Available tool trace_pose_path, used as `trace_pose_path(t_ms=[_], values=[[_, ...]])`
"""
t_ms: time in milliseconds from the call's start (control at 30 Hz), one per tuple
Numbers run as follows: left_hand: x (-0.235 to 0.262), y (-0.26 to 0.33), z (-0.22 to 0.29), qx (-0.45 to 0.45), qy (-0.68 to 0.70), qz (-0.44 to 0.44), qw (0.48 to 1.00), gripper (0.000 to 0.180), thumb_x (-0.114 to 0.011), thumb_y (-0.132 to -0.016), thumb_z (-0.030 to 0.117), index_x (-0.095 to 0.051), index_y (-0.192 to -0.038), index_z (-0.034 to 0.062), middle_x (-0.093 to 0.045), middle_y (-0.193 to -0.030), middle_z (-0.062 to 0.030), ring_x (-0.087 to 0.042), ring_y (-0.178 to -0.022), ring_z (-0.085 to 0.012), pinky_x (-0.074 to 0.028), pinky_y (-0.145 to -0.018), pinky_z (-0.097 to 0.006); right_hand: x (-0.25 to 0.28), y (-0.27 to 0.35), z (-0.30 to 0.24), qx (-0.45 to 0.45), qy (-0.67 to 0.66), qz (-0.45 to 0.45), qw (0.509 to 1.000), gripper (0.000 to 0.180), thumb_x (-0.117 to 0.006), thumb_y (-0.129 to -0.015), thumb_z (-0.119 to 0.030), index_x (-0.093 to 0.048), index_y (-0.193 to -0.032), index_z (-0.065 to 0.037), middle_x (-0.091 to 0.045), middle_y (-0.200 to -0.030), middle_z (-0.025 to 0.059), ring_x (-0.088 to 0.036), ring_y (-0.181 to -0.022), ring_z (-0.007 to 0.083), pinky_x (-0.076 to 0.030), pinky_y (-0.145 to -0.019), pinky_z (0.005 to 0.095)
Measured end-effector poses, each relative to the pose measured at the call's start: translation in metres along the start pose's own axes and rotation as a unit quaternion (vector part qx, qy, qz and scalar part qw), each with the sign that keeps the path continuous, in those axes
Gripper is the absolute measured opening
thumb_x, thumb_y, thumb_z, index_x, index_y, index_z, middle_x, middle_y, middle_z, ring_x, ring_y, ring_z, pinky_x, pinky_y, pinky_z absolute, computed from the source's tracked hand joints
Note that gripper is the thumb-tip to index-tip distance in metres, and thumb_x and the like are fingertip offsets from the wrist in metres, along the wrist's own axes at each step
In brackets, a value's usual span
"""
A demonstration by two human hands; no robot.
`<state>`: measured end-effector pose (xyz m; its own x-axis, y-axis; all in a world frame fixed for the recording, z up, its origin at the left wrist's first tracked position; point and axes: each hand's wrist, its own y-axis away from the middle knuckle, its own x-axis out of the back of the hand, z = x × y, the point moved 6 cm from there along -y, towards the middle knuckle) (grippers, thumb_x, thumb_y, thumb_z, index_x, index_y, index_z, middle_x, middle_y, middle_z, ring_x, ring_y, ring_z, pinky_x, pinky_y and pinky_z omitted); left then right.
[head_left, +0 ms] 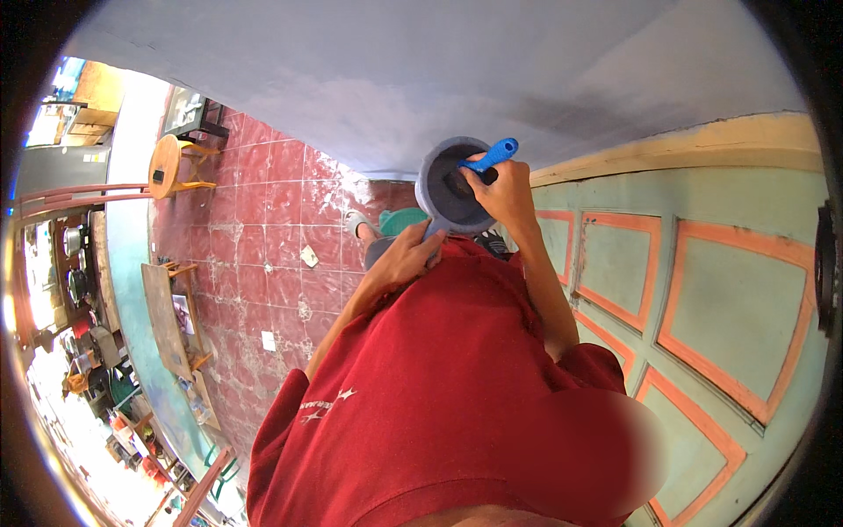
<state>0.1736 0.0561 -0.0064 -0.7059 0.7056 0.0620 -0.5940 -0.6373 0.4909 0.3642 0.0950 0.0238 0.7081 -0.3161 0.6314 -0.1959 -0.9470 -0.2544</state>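
Head view shows you from above, in a red shirt, standing close to a grey-blue painted wall. Your left hand holds a grey paint pot from below; the fingers are curled around its handle or lower edge, but how tightly they close you cannot tell, because the pot hides part of them. The pot is in front of your chest, lifted up near the wall, and its open mouth faces the camera. Your right hand is closed around a brush with a blue handle; the fingers wrap fully on the handle, and the dark head of the brush is down inside the pot. The blue end of the handle sticks out over the rim, toward the upper right.

On your right side is a pale green door with orange frames around its panels, and above it a yellow strip. Below the pot you see a red tiled floor with white stains. A round wooden stool stands far on the left, well apart from you.
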Motion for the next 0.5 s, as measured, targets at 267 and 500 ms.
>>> trace_pose_path(t_ms=[267, 500], values=[[0.004, -0.012, 0.008, -0.027, 0.008, -0.013, 1.0, 0.036, -0.047, -0.101, 0.035, -0.053, -0.087, 0.0019, -0.052, -0.067, -0.0026, -0.047, -0.057, -0.0109, -0.038, -0.053, -0.028, 0.025, 0.01, 0.05, -0.159, -0.15, 0.058, 0.974, 0.023, -0.077, -0.08, -0.02, -0.074, -0.089, 0.001, -0.072, -0.075, 0.0105, -0.068, -0.064, 0.0186, -0.052, -0.061, 0.0314], [0.008, -0.02, 0.019, 0.028, -0.005, -0.022, 0.999, 0.035, -0.046, -0.101, 0.032, -0.053, -0.083, 0.0028, -0.051, -0.067, -0.0018, -0.045, -0.057, -0.0094, -0.034, -0.049, -0.027, 0.014, 0.058, 0.127, -0.404, -0.502, 0.127, 0.754, 0.031, -0.071, -0.087, -0.022, -0.063, -0.108, -0.001, -0.067, -0.099, 0.0077, -0.067, -0.088, 0.0187, -0.057, -0.071, 0.0299]])
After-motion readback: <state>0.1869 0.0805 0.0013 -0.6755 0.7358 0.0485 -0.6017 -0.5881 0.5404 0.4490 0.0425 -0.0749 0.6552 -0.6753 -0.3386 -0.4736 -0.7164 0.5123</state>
